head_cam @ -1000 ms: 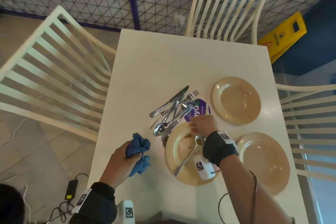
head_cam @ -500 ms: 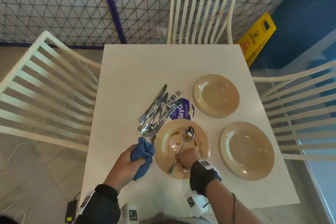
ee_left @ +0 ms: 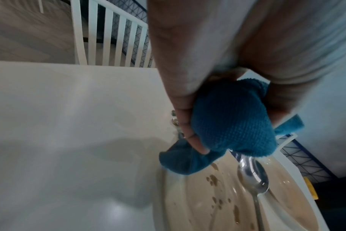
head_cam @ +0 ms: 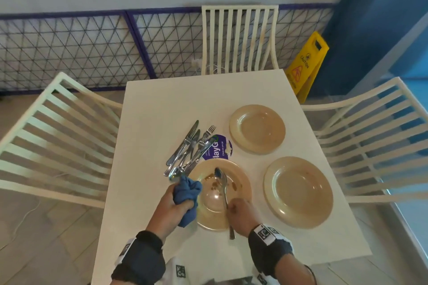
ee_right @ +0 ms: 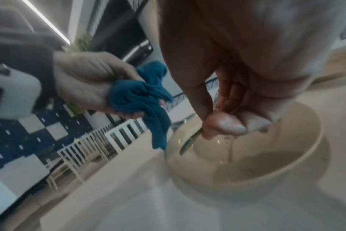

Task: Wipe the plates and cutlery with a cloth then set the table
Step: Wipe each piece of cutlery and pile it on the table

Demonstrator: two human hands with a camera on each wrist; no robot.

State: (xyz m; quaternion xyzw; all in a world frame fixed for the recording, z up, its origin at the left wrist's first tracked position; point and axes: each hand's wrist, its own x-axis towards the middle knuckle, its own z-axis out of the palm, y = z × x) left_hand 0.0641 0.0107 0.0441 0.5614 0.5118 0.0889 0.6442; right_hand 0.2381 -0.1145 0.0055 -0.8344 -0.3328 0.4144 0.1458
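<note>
Your left hand [head_cam: 172, 206] bunches the cloth [head_cam: 187, 194] in a fist at the left rim of the dirty plate [head_cam: 240, 183], which sits near the table's [head_cam: 162, 109] near edge. Your right hand [head_cam: 240, 214] pinches the spoon [head_cam: 221, 180] by its handle; the bowl lies over the brown smears, the handle end juts past the near rim. In the right wrist view your fingers hide most of the handle and blur softens the rest. Two more plates, one [head_cam: 298, 192] by the right edge, the other [head_cam: 257, 129] behind it. The cutlery [head_cam: 190, 148] heap lies mid-table, partly over a purple sticker [head_cam: 220, 148], seemingly overlapping the dirty plate's far rim.
</note>
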